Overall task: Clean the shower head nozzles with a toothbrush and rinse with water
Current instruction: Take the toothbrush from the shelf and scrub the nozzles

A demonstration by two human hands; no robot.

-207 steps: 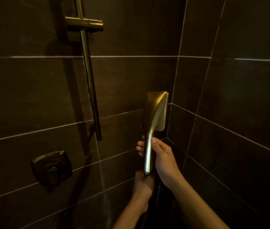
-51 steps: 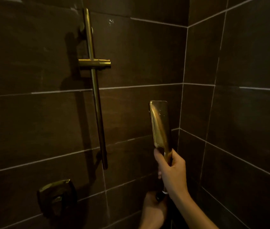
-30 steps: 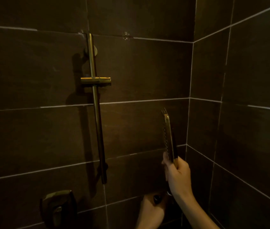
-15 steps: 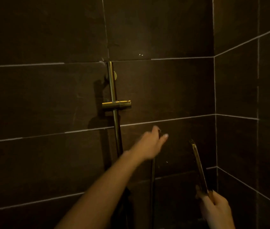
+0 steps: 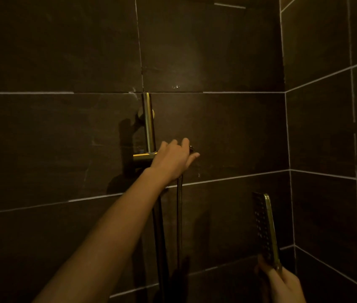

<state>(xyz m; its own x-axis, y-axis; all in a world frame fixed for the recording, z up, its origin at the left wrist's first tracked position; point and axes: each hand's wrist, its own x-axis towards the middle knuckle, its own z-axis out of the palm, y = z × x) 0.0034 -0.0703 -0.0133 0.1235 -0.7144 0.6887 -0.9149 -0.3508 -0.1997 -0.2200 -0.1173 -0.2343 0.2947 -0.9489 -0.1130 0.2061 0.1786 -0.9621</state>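
A: Where is the shower head point(image 5: 266, 228)?

B: Low on the right, near the corner where the two dark tiled walls point(image 5: 217, 127) meet. The right hand point(image 5: 282, 283) is closed around its handle at the bottom edge of the view.

A: Which way does it run?

B: Its long axis is close to vertical, the top end leaning slightly left. The flat head rises above the fist and is seen almost edge-on. The dark nozzle face with its rows of small dots is turned to the left, toward the slide rail point(image 5: 149, 123); the brass back edge is on the right.

A: And the left hand point(image 5: 173, 160)?

B: Stretched out up and forward, it rests on the rail's brass holder bracket point(image 5: 143, 158), covering that bracket's right end. The fingers are loosely curled with the tips spread to the right. I cannot tell whether they actually grip the bracket or only touch it.

A: Anything hanging there?

B: A thin metal hose point(image 5: 179, 215) drops straight down from under the left palm, just right of the rail. Its lower part fades into shadow.

A: Is the shower head touching the rail?

B: No, it stands well apart from it, to the right and lower than the bracket.
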